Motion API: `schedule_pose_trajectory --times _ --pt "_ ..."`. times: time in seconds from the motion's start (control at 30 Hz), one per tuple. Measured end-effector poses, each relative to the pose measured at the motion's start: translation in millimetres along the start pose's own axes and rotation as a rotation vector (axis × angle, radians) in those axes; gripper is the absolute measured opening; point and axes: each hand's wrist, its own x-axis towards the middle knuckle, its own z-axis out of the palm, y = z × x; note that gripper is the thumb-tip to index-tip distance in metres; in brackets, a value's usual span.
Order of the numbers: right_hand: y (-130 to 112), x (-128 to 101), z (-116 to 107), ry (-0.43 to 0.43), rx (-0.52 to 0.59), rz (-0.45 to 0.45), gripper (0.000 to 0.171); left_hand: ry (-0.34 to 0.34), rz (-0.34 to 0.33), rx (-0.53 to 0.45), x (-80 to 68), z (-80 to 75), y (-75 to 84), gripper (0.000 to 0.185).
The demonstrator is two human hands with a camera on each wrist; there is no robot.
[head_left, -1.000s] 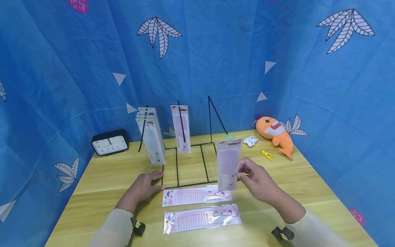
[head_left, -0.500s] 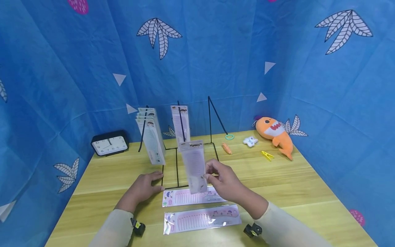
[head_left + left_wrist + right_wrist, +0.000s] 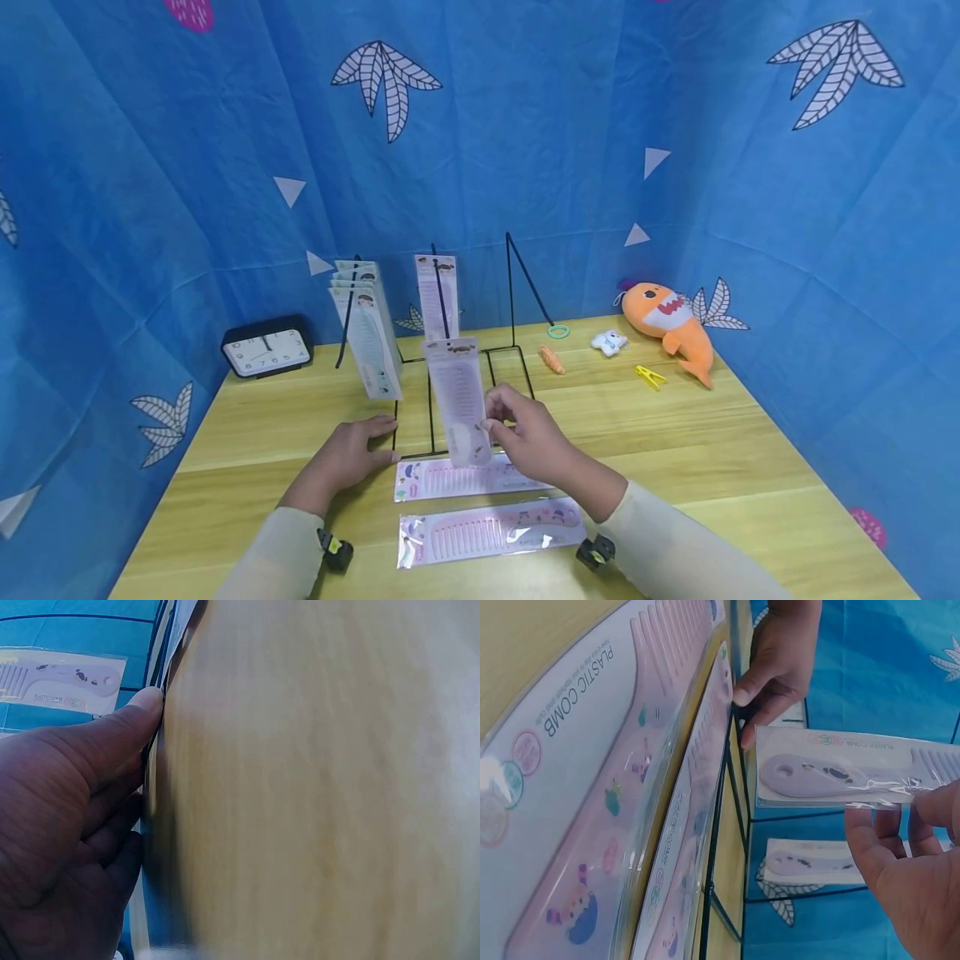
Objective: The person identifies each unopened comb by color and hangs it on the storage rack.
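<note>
comb packet [image 3: 459, 400] pinched upright in right hand [image 3: 528, 437] could miss the rack [image 3: 517, 287] peg; left hand [image 3: 348, 454] lies flat, steadying its base.

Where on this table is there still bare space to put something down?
Bare wood lies between the clock and the wire rack, and along the right side in front of the plush shark. It is crowded at front centre: two flat comb packets, both hands, and the rack.
</note>
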Motion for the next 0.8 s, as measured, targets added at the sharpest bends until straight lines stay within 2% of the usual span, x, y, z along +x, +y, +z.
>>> schedule_pose_trajectory --times 0.8 --pt "6.0 9.3 2.3 0.025 -0.042 0.04 0.014 -0.005 -0.002 -0.002 -0.5 -0.4 0.6 0.057"
